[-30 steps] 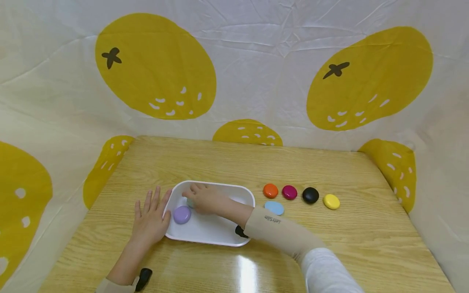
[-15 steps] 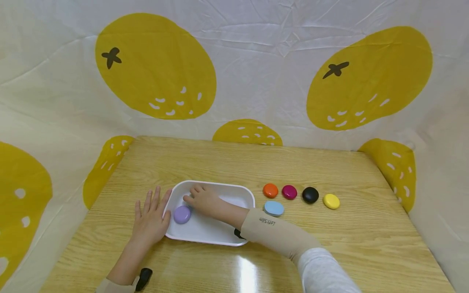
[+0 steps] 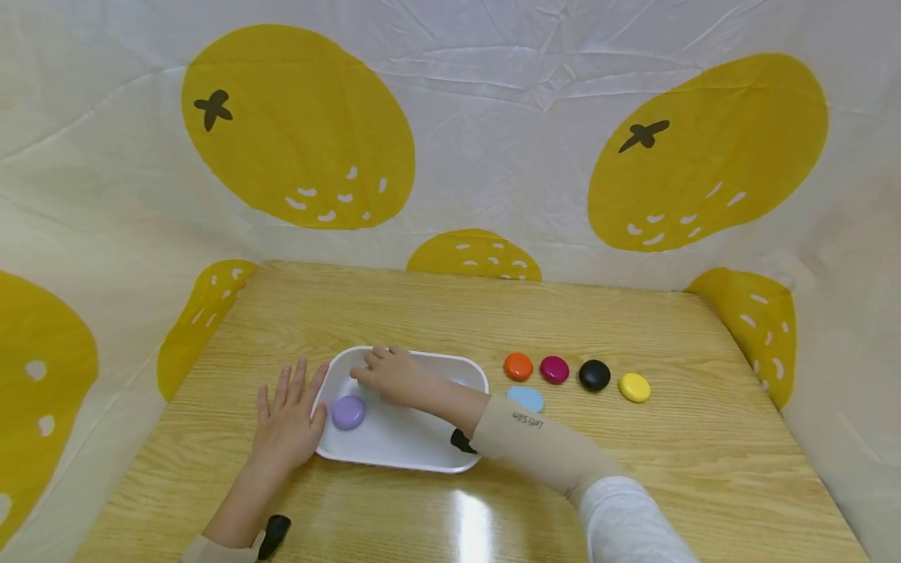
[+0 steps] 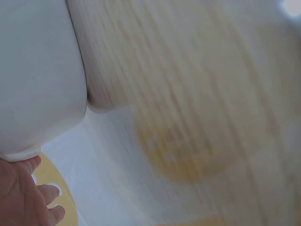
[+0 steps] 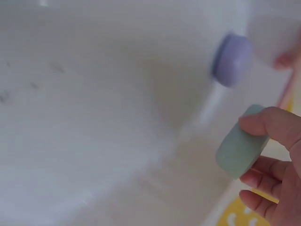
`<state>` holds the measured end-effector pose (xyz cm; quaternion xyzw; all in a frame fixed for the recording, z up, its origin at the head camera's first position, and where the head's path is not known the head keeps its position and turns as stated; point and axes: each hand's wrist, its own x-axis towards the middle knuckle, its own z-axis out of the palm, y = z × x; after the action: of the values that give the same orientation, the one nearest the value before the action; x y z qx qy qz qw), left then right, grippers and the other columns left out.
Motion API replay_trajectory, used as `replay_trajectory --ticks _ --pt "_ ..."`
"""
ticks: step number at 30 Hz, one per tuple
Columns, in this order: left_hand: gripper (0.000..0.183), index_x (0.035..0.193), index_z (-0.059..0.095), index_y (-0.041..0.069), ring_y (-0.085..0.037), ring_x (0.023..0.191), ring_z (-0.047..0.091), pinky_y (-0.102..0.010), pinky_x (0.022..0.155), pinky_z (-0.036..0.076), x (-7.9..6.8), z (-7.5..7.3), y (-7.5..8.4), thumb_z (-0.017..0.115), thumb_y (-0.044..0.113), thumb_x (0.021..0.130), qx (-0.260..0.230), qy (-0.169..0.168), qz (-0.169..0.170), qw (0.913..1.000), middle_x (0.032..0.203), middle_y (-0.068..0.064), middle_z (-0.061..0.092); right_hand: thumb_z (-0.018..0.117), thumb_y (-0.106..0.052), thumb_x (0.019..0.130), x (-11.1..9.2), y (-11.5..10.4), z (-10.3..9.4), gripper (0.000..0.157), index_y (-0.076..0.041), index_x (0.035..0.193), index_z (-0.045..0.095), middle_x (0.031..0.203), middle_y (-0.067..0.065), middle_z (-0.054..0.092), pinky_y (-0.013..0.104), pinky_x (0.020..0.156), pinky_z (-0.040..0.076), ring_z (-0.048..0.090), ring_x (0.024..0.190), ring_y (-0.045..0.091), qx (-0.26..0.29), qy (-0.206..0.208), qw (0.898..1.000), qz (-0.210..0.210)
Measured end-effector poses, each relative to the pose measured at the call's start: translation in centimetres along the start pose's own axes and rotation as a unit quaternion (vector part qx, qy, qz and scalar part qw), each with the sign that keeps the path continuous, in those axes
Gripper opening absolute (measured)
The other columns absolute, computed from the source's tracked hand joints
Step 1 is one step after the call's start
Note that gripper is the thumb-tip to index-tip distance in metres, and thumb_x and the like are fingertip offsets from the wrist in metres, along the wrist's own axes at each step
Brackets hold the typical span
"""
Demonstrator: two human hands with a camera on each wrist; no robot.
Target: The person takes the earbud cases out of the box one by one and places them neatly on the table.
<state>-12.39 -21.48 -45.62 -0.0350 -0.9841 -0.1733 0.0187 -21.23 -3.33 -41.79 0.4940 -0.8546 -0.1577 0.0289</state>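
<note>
My right hand (image 3: 400, 378) is over the left part of a white tray (image 3: 394, 457). In the right wrist view its thumb and fingers pinch a pale green rounded block (image 5: 240, 146) near the tray's wall. The head view hides that block behind the hand. A lilac rounded block (image 3: 348, 413) lies in the tray's left end, just in front of the right hand. My left hand (image 3: 287, 426) lies with straight fingers along the tray's left edge, its thumb against the rim. Fingers of the left hand touch the tray's outside in the left wrist view.
Right of the tray, on the wooden table (image 3: 633, 469), lie orange (image 3: 518, 367), magenta (image 3: 554, 370), black (image 3: 594, 375) and yellow (image 3: 635, 387) rounded blocks. A light blue one (image 3: 525, 399) lies nearer, partly behind the right sleeve. Patterned cloth (image 3: 493, 156) hangs around the table.
The right hand has shifted a little within the tray, and the pale green block that showed beneath it is now hidden in the head view. The left hand keeps its place.
</note>
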Motion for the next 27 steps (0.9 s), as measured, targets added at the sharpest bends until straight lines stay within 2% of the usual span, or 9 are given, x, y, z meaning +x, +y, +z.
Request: replay_trajectory --ticks 2,6,12,18,27 --pt "0.055 0.147 0.018 0.016 -0.041 0.137 0.001 -0.062 0.104 -0.005 0.0 0.0 0.0 0.037 0.027 0.096 -0.002 0.0 0.0 1.0 0.152 -0.02 0.005 0.061 -0.025 0.087 -0.4 0.6 -1.3 0.043 -0.026 0.127 0.046 0.118 0.0 0.054 0.025 0.087 0.045 0.05 0.107 0.014 0.014 0.0 1.0 0.002" --pt "0.055 0.147 0.018 0.016 -0.041 0.137 0.002 -0.062 0.104 -0.005 0.0 0.1 -0.1 0.037 0.026 0.096 -0.001 0.002 0.001 1.0 0.152 -0.02 0.005 0.066 -0.024 0.083 -2.1 2.1 -3.5 0.05 -0.024 0.129 0.046 0.115 0.0 0.054 0.028 0.089 0.044 0.05 0.107 0.016 0.058 0.024 0.998 0.008" --pt "0.054 0.146 0.022 0.014 -0.042 0.137 0.004 -0.062 0.104 -0.003 0.1 0.1 -0.1 0.037 0.024 0.095 -0.003 0.014 0.002 0.9999 0.151 -0.021 0.008 0.067 -0.011 0.081 -5.9 4.7 -5.0 0.046 -0.018 0.123 0.051 0.107 0.003 0.055 0.034 0.089 0.041 0.049 0.101 0.02 0.135 0.085 0.987 0.019" --pt "0.054 0.146 0.022 0.014 -0.042 0.137 0.003 -0.062 0.105 -0.005 0.2 0.2 -0.2 0.036 0.025 0.095 0.0 0.007 -0.002 1.0 0.152 -0.02 0.007 0.068 -0.006 0.078 -10.2 6.9 -4.3 0.045 -0.016 0.119 0.053 0.104 0.005 0.055 0.038 0.087 0.042 0.05 0.099 0.024 0.175 0.123 0.975 0.054" --pt "0.054 0.146 0.021 0.015 -0.041 0.137 0.002 -0.061 0.105 -0.005 0.2 0.2 -0.2 0.036 0.026 0.096 -0.001 0.004 -0.005 1.0 0.152 -0.019 0.006 0.073 -0.009 0.075 -16.7 8.4 -0.9 0.045 -0.019 0.116 0.056 0.104 0.005 0.055 0.039 0.079 0.046 0.051 0.096 0.024 0.196 0.125 0.962 0.146"
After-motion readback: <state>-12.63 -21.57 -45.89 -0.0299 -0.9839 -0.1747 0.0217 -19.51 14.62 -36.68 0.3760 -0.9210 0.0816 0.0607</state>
